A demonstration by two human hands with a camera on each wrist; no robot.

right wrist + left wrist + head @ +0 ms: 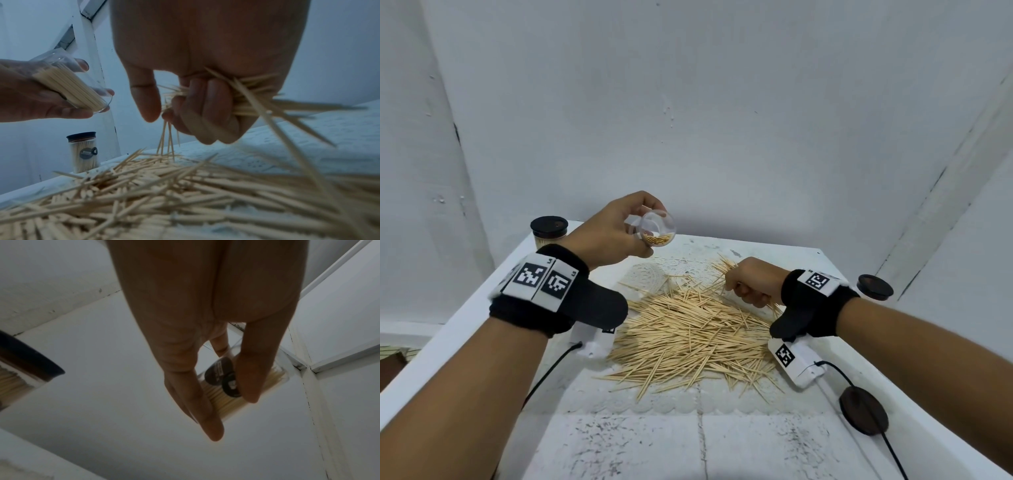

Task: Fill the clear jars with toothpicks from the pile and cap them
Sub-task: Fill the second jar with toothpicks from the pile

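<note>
My left hand (642,240) holds a clear jar (656,228) in the air above the table's back left, tilted with its open mouth towards me; the jar is partly filled with toothpicks. In the left wrist view the thumb and fingers (207,415) clamp the jar (218,386) by its sides, over a dark label. My right hand (748,291) is a fist round a bunch of toothpicks (257,100), just above the far right part of the toothpick pile (688,335). Loose picks stick out of the fist on both sides, and the hand (195,116) hovers over the pile (164,194).
A filled jar with a dark cap (549,231) stands at the table's back left corner, also seen as the capped jar (84,151). Two loose dark lids lie on the right: one lid (875,287) at the edge, another lid (863,414) nearer me. White walls enclose the table.
</note>
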